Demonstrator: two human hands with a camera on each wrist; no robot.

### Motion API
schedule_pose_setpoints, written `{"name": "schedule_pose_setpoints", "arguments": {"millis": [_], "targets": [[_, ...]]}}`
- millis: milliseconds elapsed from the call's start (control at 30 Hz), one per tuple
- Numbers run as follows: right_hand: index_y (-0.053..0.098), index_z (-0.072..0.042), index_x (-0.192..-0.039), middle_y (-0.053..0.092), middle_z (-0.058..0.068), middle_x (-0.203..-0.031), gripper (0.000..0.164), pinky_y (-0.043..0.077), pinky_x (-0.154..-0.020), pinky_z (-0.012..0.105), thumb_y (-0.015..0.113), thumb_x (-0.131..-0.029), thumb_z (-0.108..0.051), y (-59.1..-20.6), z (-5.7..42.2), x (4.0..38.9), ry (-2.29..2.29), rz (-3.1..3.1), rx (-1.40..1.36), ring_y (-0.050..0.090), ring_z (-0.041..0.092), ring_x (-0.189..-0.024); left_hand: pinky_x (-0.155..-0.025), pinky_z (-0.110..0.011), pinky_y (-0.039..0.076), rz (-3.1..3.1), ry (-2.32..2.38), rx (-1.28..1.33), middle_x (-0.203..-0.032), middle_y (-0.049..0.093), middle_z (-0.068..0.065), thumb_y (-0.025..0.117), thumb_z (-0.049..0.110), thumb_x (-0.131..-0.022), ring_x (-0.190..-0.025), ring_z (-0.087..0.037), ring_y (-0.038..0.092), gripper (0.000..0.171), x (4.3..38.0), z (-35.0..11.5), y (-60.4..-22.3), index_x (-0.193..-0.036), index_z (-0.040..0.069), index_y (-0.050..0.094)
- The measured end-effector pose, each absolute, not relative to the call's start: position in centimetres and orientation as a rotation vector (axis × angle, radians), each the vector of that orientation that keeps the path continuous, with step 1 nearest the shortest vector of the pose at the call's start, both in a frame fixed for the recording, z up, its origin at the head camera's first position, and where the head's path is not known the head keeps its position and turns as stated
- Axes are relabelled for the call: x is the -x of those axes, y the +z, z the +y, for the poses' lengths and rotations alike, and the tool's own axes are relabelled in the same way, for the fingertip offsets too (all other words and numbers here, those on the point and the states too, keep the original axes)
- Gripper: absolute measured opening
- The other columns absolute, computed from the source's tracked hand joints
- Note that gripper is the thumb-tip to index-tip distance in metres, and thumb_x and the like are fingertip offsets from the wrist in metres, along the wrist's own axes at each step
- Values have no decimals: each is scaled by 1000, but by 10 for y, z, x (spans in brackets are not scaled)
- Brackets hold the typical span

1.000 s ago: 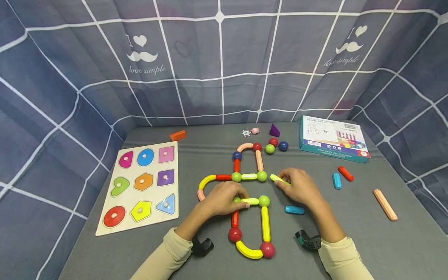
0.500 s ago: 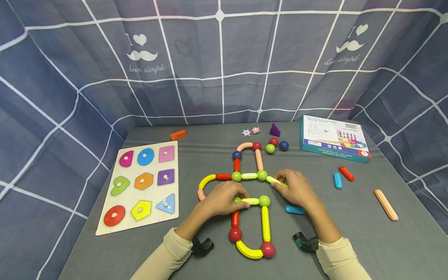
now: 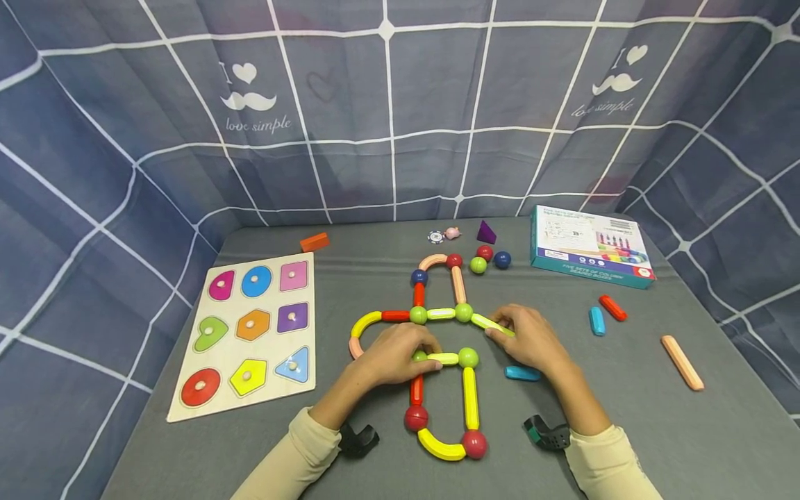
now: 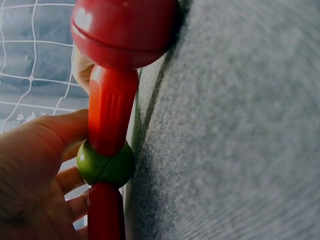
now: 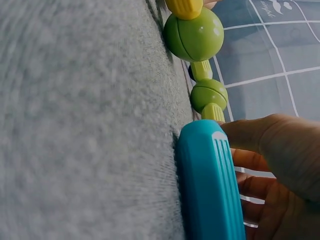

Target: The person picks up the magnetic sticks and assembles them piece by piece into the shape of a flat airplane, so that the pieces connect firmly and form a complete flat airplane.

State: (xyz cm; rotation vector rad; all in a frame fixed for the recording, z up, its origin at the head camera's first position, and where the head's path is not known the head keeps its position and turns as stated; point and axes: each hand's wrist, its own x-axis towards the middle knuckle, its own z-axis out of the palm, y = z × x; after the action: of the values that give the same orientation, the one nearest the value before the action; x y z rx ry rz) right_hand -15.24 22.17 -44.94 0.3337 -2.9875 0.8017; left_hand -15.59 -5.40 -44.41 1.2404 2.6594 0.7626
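A flat figure of coloured rods and balls (image 3: 463, 312) lies mid-table on the grey cloth. My left hand (image 3: 428, 354) covers the figure's centre. Its thumb and fingers pinch a green ball (image 4: 105, 162) where a red rod (image 4: 111, 110) leads down to a red ball (image 4: 125, 30). My right hand (image 3: 500, 330) pinches a yellow-green rod (image 3: 494, 323); the rod's far end touches the green ball at the figure's right joint. A blue rod (image 5: 210, 185) lies loose right beside that hand's palm.
A wooden shape puzzle board (image 3: 250, 333) lies at the left. A teal box (image 3: 587, 246) stands at the back right. Loose blue (image 3: 596, 321), red (image 3: 612, 307) and peach (image 3: 682, 361) rods lie at the right. Three balls (image 3: 487, 258), a purple pyramid (image 3: 486, 232) and an orange block (image 3: 314, 242) lie further back.
My right hand has carried the yellow-green rod leftward until its end met the green ball. The left hand has stayed in place.
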Motion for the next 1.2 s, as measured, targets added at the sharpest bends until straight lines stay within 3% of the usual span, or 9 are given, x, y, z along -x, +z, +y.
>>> {"name": "schedule_pose_setpoints", "arguments": {"millis": [233, 500, 700, 833, 933, 1033, 1200], "targets": [[70, -16, -92, 61, -4, -84, 16, 41, -66, 35, 71, -85, -29, -452, 225, 155, 810, -2962, -318, 53, 14, -74, -69, -21, 41, 2654, 772, -1239, -89, 62, 17, 72, 35, -84, -79, -4, 56, 17, 156, -55, -444, -96, 23, 72], [69, -7, -97, 64, 2, -81, 21, 42, -61, 31, 69, -88, -26, -438, 266, 151, 884, -2866, -236, 53, 15, -70, -66, -21, 40, 2670, 763, -1236, -87, 61, 16, 73, 36, -83, -75, -4, 53, 17, 155, -51, -443, -95, 23, 72], [65, 1, -104, 65, 18, -90, 36, 37, -62, 40, 62, -91, -32, -423, 354, 129, 700, -2776, 412, 55, 34, -81, -66, -21, 40, 2662, 744, -1251, -89, 62, 17, 72, 36, -84, -76, -2, 52, 19, 153, -48, -445, -97, 22, 72], [58, 5, -114, 58, 28, -107, 44, 32, -78, 55, 58, -90, -32, -422, 401, 108, 663, -2762, 931, 43, 51, -104, -67, -21, 41, 2658, 750, -1252, -90, 63, 17, 72, 36, -84, -77, -1, 52, 20, 152, -48, -446, -98, 22, 72], [56, 5, -116, 52, 32, -115, 49, 30, -83, 59, 60, -88, -35, -424, 421, 95, 680, -2767, 1117, 37, 57, -110, -66, -20, 40, 2661, 761, -1253, -89, 63, 17, 72, 36, -84, -76, -1, 52, 18, 152, -48, -447, -97, 22, 72], [56, 4, -115, 54, 31, -107, 53, 33, -78, 58, 62, -87, -41, -426, 430, 88, 718, -2814, 1168, 41, 54, -105, -65, -20, 40, 2662, 770, -1246, -88, 63, 18, 73, 36, -84, -75, -1, 53, 18, 152, -48, -447, -95, 23, 72], [59, 3, -107, 58, 12, -72, 50, 36, -69, 49, 57, -90, -43, -426, 427, 89, 750, -2841, 1091, 48, 39, -89, -68, -22, 42, 2664, 743, -1244, -89, 63, 18, 72, 37, -84, -77, 0, 53, 19, 151, -47, -445, -98, 23, 72]]}}
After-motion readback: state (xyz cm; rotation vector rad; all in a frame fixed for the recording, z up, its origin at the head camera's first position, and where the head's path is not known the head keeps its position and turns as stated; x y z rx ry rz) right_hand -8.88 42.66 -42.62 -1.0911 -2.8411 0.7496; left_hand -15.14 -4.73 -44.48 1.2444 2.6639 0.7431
